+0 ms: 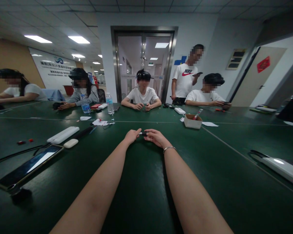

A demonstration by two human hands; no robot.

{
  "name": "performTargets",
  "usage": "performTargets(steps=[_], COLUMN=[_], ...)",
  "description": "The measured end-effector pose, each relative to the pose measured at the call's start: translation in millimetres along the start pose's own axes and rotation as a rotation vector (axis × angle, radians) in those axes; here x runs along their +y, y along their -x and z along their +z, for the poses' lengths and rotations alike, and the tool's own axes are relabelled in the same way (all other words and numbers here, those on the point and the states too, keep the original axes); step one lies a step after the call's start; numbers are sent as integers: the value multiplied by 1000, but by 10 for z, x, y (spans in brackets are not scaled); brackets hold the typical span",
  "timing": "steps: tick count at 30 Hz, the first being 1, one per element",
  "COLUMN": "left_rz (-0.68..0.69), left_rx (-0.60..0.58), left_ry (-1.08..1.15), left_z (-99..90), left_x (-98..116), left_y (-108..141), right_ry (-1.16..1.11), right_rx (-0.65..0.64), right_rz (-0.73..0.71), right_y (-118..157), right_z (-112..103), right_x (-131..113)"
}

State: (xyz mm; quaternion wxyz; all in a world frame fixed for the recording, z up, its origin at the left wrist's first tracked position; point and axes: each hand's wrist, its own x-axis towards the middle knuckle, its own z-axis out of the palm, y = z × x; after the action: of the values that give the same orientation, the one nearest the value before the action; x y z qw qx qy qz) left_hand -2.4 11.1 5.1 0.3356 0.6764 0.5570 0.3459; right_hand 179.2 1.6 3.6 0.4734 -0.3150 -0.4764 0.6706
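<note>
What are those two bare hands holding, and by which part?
A small black-and-silver object, kind unclear: the left hand grips its silver end, the right hand its black end.

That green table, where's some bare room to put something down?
Bare patches of the green table show between the right forearm and the white device at the view's right edge, and between the left forearm and the smartphone. It's crowded beyond the smartphone, with a white earbud case and a long white bar.

Counter is showing dark green; small piece, frame centre, is showing black and silver; diamond sign, upper right, is showing red.
</note>
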Motion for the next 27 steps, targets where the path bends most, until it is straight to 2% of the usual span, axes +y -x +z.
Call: performTargets(steps=[8,18,27], left_rz=[23,120,182], left_rx=[14,69,98], left_ry=[28,-96,-17], left_z=[37,69,67], left_x=[-74,-104,-139], left_y=[-60,-19,-33], right_ry=[-5,8,1], right_rx=[0,46,52], right_rz=[-11,-5,-4], right_y=[-26,-28,-50], right_z=[-26,-19,-27], right_x=[20,15,22])
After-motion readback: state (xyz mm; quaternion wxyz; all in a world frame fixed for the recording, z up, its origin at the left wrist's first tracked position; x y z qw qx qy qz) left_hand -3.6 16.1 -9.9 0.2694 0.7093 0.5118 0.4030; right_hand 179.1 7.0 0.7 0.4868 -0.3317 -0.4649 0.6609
